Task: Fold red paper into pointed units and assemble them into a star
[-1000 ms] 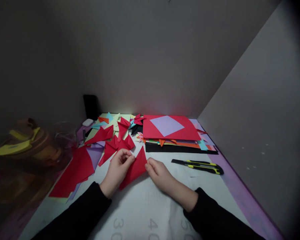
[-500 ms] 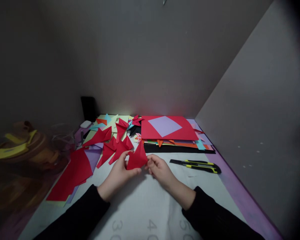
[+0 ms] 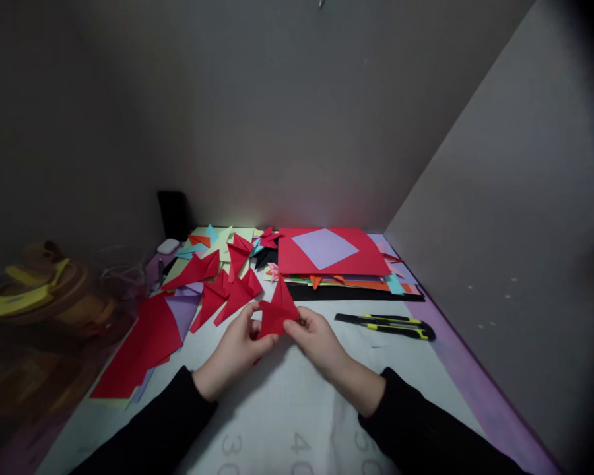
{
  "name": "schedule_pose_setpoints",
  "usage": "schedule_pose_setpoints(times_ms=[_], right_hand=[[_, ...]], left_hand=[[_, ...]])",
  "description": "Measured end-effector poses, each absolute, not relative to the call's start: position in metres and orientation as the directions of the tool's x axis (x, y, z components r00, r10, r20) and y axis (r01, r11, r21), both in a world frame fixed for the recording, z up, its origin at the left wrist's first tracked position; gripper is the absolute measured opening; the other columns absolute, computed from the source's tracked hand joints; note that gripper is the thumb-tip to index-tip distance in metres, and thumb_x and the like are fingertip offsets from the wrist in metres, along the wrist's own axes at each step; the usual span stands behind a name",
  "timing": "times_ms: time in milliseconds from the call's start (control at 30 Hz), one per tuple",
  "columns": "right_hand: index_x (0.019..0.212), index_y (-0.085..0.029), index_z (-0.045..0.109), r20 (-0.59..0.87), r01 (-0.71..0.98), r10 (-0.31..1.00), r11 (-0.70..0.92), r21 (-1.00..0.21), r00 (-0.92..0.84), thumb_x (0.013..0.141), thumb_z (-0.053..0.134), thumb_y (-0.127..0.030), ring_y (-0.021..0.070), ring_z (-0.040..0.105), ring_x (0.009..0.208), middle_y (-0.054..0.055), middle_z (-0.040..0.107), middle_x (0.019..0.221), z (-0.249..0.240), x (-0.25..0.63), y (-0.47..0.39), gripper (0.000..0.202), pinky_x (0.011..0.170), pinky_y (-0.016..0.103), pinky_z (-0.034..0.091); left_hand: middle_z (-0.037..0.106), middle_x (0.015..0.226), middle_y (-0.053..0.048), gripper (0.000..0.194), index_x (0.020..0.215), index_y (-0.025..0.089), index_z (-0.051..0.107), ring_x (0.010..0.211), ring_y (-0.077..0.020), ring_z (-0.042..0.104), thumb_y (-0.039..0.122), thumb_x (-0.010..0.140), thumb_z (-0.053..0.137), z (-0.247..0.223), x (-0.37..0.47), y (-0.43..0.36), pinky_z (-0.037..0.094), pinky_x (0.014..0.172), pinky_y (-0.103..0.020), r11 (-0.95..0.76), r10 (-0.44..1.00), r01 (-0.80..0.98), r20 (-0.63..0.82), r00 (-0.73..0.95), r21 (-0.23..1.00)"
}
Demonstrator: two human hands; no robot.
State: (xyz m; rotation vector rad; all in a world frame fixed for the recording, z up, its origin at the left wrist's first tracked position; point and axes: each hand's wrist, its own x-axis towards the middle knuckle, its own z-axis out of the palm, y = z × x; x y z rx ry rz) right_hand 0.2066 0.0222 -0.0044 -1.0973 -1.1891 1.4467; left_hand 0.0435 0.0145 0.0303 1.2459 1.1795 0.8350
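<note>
A folded piece of red paper [image 3: 279,309] is held up between my two hands, its pointed tip toward the wall. My left hand [image 3: 242,336] grips its left side, thumb at the lower edge. With thumb in front and fingers behind, my right hand [image 3: 317,336] pinches its right corner. Just beyond my left hand lie similar folded red pieces [image 3: 238,294], each with a pointed tail. Parts of the held paper's lower edge are hidden by my fingers.
A box cutter [image 3: 389,326] lies right of my hands. Behind it is a stack of coloured sheets [image 3: 290,254] topped by a lilac square [image 3: 325,249]. Flat red sheets [image 3: 143,343] lie at left, near a brown pot-like object [image 3: 64,297]. Walls [image 3: 499,251] border the table.
The folded red paper has turned slightly and shifted right. My right thumb has moved onto its front, where before my right fingers were bunched at its edge.
</note>
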Motion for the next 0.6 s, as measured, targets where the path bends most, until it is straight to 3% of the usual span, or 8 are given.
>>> schedule_pose_setpoints(times_ms=[167,300,367,467,600], right_hand=[[0.07,-0.019,0.05,-0.162,-0.255,0.987,-0.154,-0.955,0.013,0.07,0.066,-0.04,0.0053,0.028,0.037,-0.01,0.04,0.046,-0.005,0.222,0.042,0.026,0.037,0.019,0.019],[0.067,-0.019,0.046,-0.2,-0.331,0.976,-0.163,-0.93,0.081,0.066,0.068,-0.039,0.0035,0.029,0.037,-0.009,0.044,0.049,-0.005,0.231,0.051,0.029,0.035,0.017,0.015],[0.069,-0.019,0.048,-0.237,-0.317,0.971,-0.226,-0.921,-0.002,0.066,0.068,-0.038,0.0034,0.031,0.036,-0.009,0.046,0.05,-0.004,0.232,0.049,0.027,0.034,0.016,0.015],[0.073,-0.018,0.053,-0.303,-0.188,0.914,-0.358,-0.914,-0.271,0.067,0.066,-0.036,0.0039,0.034,0.035,-0.007,0.051,0.051,-0.004,0.23,0.042,0.022,0.033,0.016,0.015],[0.068,-0.017,0.054,-0.285,-0.013,0.834,-0.329,-0.944,-0.472,0.07,0.062,-0.033,0.0045,0.037,0.037,-0.005,0.052,0.05,-0.004,0.226,0.034,0.018,0.036,0.018,0.022]], left_hand=[[0.065,0.063,0.003,0.053,0.11,0.016,0.044,0.057,-0.0136,0.059,0.031,0.066,0.07,0.029,0.038,0.021,0.041,0.057,-0.023,0.217,0.951,0.141,-0.242,0.193,0.966],[0.066,0.066,0.001,0.057,0.112,0.015,0.045,0.058,-0.0144,0.059,0.032,0.064,0.072,0.026,0.033,0.027,0.041,0.055,-0.023,0.235,0.956,0.145,-0.255,0.141,0.961],[0.065,0.069,0.0,0.056,0.113,0.015,0.046,0.063,-0.0154,0.06,0.034,0.067,0.071,0.024,0.031,0.028,0.042,0.056,-0.024,0.222,0.967,0.103,-0.232,0.103,0.97],[0.064,0.082,-0.004,0.048,0.112,0.016,0.049,0.073,-0.0158,0.061,0.045,0.077,0.063,0.024,0.03,0.029,0.045,0.061,-0.025,0.195,0.979,-0.031,-0.193,0.067,0.98],[0.062,0.085,-0.002,0.047,0.109,0.017,0.052,0.068,-0.0122,0.058,0.045,0.075,0.066,0.026,0.03,0.027,0.045,0.064,-0.025,0.198,0.965,-0.081,-0.18,0.19,0.977]])
